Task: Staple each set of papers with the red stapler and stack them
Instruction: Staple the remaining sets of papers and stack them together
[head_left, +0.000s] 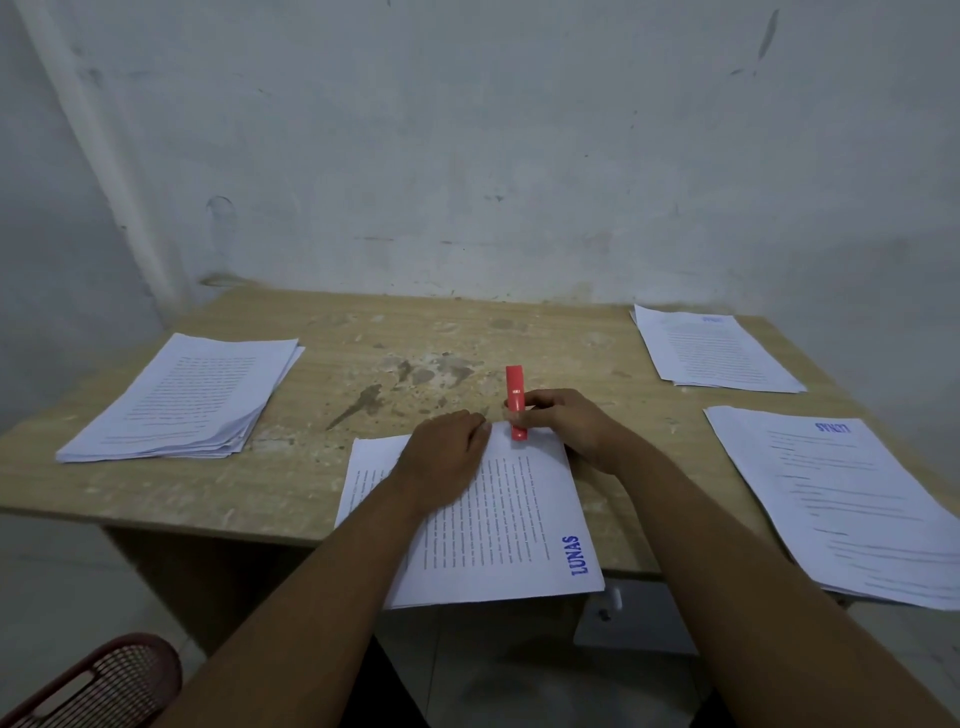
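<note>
A set of printed papers (514, 530) with a blue "LUNAS" stamp lies at the table's front edge, overhanging it slightly. My left hand (447, 457) rests on its upper part, holding it down, fingers bent over the top edge. My right hand (566, 423) grips the red stapler (516, 400), whose near end sits over the top edge of the set. The stapler points away from me.
A thick stack of printed papers (192, 400) lies at the left of the wooden table (363, 364). Two more paper sets lie on the right, one far (714, 351), one near (852, 504). A red mesh basket (98, 686) is at the lower left, below the table.
</note>
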